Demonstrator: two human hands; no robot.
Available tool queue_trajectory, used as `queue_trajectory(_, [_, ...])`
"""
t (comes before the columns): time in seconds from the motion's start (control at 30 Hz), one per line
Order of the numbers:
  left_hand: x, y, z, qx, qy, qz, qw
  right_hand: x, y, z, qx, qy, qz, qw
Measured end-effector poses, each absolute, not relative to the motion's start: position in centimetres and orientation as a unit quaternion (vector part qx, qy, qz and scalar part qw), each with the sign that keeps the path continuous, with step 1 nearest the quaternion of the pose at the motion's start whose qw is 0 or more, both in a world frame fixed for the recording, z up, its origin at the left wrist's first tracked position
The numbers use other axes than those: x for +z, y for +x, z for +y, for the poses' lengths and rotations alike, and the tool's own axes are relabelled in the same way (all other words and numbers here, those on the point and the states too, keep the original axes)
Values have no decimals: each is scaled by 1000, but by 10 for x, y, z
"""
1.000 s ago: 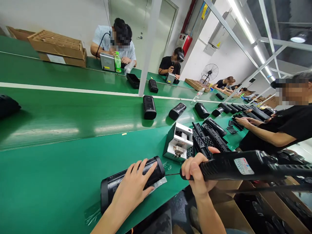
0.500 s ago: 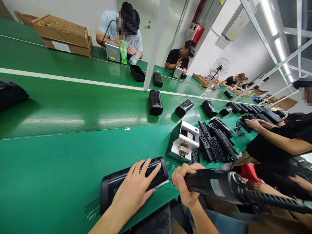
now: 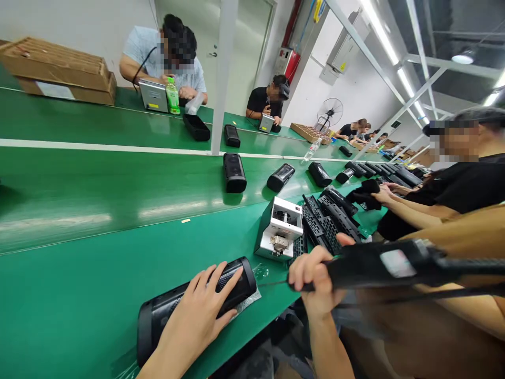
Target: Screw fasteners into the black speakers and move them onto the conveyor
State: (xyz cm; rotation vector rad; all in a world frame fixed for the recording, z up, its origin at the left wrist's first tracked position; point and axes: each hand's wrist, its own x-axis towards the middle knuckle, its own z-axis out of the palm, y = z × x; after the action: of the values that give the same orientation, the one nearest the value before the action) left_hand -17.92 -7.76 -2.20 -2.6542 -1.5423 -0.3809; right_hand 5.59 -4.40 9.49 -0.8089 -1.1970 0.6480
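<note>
A black cylindrical speaker (image 3: 158,316) lies on its side on the green bench near the front edge, on a piece of clear film. My left hand (image 3: 199,313) rests on top of it with fingers spread flat, holding it down. My right hand (image 3: 315,279) is wrapped round a black electric screwdriver (image 3: 390,263) held level. Its thin bit (image 3: 272,283) points left at the speaker's right end.
A white screw feeder box (image 3: 278,226) and a stack of black grille parts (image 3: 327,221) sit just beyond. More speakers (image 3: 234,172) stand on the green conveyor (image 3: 98,179). A co-worker's arms (image 3: 398,208) reach in at right. Other people sit across, by cardboard boxes (image 3: 59,73).
The view swung right then back left. My right hand drew the screwdriver slightly back and level; its bit stays at the speaker's end. The co-worker at right now holds a black part.
</note>
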Motion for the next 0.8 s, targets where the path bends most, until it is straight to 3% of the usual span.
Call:
queue_trajectory(0.07, [-25,-180,-76,-117,-857,-501,31,123,66,-25,221,-352,-502,759])
queue_trajectory(0.17, [-26,-178,-75,-116,-856,-504,29,139,76,9,174,-357,-520,756])
queue_trajectory(0.43, [-18,-177,-74,-113,-856,-504,24,100,71,52,203,-406,-537,711])
queue_trajectory(0.63, [-12,-173,-77,-128,-850,-511,0,97,62,4,296,-417,-532,675])
queue_trajectory(0.8, [-3,-171,-78,-126,-849,-513,-20,125,36,-69,353,-324,-542,690])
